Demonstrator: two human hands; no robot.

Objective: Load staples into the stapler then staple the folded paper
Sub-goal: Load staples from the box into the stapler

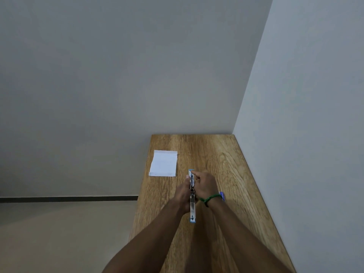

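Grey-white walls fill most of the frame, meeting in a corner at the right, and a wooden table [216, 154] is seen running from the lower centre up to that corner. Beyond the table's left edge, a pale floor with a dark skirting line is visible at the lower left of the frame. The folded paper [163, 163] lies flat near the table's left edge, above and to the left of the hands, well apart from them. The stapler [192, 203], silver with blue ends, is held swung open in a long line at the centre of the frame, one blue end pointing toward the bottom of the frame and the other toward the top. The left hand [184, 192] is wrapped around the stapler's left side near its hinge, fingers curled closed on it. The right hand [204, 185] is placed over the upper half of the stapler, thumb and forefinger pinched together at the top blue end; whether staples are pinched there cannot be told. A green cord bracelet [209, 199] is worn on the right wrist. Just beyond that wrist, a small blue and white object [222, 195] is partly hidden on the table.
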